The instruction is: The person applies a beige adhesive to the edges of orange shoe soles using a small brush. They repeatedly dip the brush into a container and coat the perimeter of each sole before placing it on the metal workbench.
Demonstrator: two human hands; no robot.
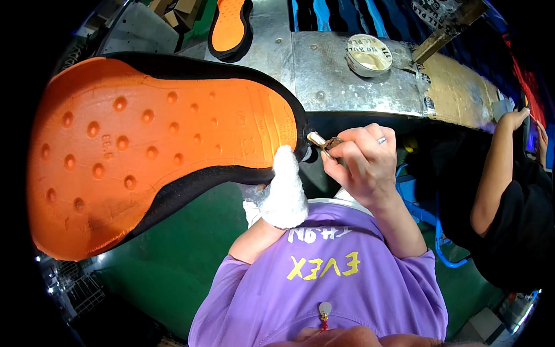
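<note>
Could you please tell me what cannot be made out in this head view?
Head view: gloved left hand; fingers mostly hidden behind the orange shoe sole.
Head view: small tool; held end covered by the right hand.
Head view: second shoe sole; far end cut off by the upper edge.

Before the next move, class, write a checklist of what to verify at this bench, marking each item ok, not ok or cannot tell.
1. Large orange-and-black shoe sole steadied: ok, the left hand has its thumb on the narrow end.
2. Small tool, perhaps a brush, held: ok, pinched in the right hand.
3. Tool's tip touching the sole's black edge: cannot tell, they look very close.
4. Both hands gloved: not ok, the left wears a white glove, the right is bare.
5. Bowl upright: ok, standing on the metal bench with pale contents.
6. Co-worker's arm away from the sole: ok, far right.
</note>
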